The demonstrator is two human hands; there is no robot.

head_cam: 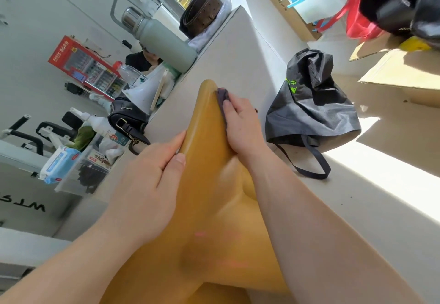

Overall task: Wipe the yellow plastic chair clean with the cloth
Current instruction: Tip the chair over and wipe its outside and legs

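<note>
One yellow chair (204,160) is seen, with one dark cloth (222,100) pressed against the right side of its rim, near the top. The cloth is covered by the right hand (240,125), its grip flat with the fingers laid together. Lower down, the chair's left edge is pinched by the left hand (152,179). One black bag (312,106) lies right of the chair.

I count one yellow plastic chair (207,160), one dark grey cloth (222,98) and two bare hands of mine, the left hand (152,179) and the right hand (240,127). I also count one black fabric bag with green print (314,110), one sage-green flask with a steel cap (164,41), one black leather handbag (128,118), one blue-and-white pack of wipes (59,163), one red printed box (81,65) and one coiled brown belt (202,13).
</note>
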